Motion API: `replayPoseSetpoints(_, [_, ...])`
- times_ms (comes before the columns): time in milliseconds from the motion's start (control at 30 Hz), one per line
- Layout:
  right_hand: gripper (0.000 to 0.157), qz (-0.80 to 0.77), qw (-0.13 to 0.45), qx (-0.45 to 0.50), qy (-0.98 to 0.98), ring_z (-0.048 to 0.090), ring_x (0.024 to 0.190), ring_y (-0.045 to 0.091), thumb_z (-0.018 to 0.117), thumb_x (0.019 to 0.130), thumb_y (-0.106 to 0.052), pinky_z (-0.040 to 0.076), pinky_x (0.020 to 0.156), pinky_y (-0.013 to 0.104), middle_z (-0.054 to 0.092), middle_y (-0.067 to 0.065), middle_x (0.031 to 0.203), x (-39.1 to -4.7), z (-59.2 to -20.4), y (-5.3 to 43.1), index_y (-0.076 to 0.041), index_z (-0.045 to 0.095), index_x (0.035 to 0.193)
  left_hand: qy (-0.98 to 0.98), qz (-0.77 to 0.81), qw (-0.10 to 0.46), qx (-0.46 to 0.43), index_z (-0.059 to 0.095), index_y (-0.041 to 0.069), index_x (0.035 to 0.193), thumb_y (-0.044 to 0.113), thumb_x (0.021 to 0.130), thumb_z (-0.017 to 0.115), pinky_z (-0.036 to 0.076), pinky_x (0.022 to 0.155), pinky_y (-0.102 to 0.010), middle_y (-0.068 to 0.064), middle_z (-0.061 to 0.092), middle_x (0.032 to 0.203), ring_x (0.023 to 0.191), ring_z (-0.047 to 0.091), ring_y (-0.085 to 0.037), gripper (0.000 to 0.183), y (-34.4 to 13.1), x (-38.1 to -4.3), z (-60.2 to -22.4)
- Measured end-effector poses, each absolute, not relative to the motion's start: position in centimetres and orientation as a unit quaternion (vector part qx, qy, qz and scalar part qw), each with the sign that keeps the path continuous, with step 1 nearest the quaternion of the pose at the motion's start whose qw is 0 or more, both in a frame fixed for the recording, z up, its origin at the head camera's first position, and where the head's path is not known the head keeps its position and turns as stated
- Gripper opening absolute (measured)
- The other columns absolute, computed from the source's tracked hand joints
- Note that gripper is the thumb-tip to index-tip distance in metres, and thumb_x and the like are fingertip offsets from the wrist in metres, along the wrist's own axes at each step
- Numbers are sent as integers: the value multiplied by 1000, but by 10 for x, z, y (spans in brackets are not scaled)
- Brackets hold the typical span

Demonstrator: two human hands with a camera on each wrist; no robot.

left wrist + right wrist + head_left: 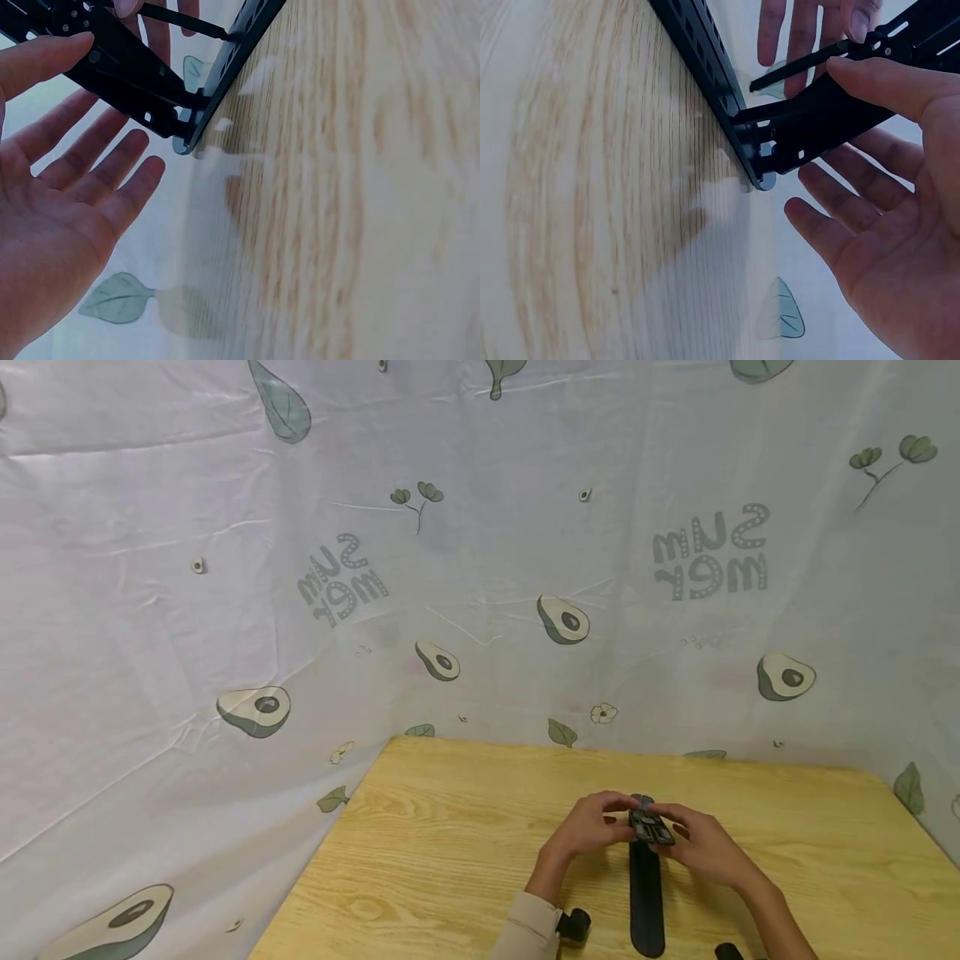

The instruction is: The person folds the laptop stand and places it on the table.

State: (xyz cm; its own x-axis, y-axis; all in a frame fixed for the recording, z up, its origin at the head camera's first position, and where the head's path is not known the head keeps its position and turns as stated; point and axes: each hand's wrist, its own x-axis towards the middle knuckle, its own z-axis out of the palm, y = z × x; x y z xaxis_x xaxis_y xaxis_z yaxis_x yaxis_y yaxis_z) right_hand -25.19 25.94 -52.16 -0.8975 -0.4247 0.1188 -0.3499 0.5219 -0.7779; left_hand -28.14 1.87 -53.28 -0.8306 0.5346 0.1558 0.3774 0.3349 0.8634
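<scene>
A black folding stand lies with its long flat base on the wooden table, pointing away from me. Its hinged upper part is raised at a slant from the base's far end, and a thin strut sticks out beside it. My left hand holds the raised part from the left, thumb on the near face and fingers spread behind. From the right, my right hand pinches the same part between its thumb and fingers behind. The plate partly hides the fingertips.
The light wooden table extends to both sides of the stand. A pale curtain printed with avocados and leaves hangs behind and to the left. Black wrist cameras sit on both wrists, close to the base.
</scene>
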Motion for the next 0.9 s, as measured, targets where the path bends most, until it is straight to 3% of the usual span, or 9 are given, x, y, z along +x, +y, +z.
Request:
replayPoseSetpoints(267, [57,-429,12,-247,869,57,136,57,82,94,-8,52,108,66,59,33,147,-253,-521,262,4,61,145,816,499,70,282,69,10,140,16,104,73,54,113,-31,-7,66,146,142,62,-24,37,18,-280,-529])
replayPoseSetpoints(900, [52,-405,-2,-238,883,62,132,52,82,92,-5,56,106,58,64,30,143,-250,-519,260,4,65,141,818,496,58,285,71,9,139,17,104,72,55,112,-31,-8,69,141,136,65,-23,36,23,-282,-534])
